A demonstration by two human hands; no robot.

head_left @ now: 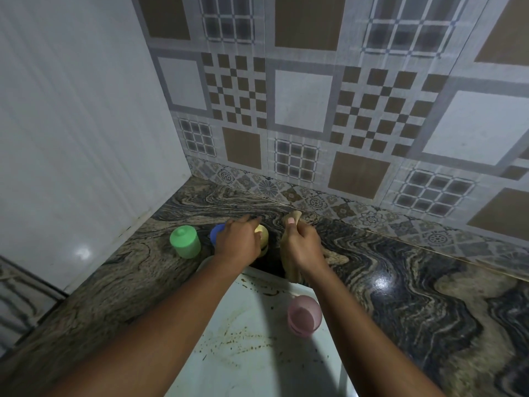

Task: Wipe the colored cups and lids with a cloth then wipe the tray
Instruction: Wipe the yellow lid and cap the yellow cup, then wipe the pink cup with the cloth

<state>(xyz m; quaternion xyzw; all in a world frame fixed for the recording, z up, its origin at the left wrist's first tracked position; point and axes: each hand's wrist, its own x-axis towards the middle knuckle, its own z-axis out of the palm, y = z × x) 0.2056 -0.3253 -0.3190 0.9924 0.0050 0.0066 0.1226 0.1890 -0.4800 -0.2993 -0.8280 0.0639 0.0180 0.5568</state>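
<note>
A green lidded cup [185, 242] stands on the granite counter at the left. Beside it a blue cup [216, 232] peeks out behind my left hand [238, 241], which reaches over a yellow cup [262, 235] and grips it from above. My right hand [301, 242] holds a beige cloth [289, 263] bunched in its fingers, just right of the yellow cup. A pink cup [304, 316] stands open on the white tray [257, 353], whose surface carries brown specks and smears.
The granite counter [415, 296] runs into a corner, with a patterned tiled wall [315, 110] behind and a white panel [71, 138] on the left. The tray's near part lies under my forearms.
</note>
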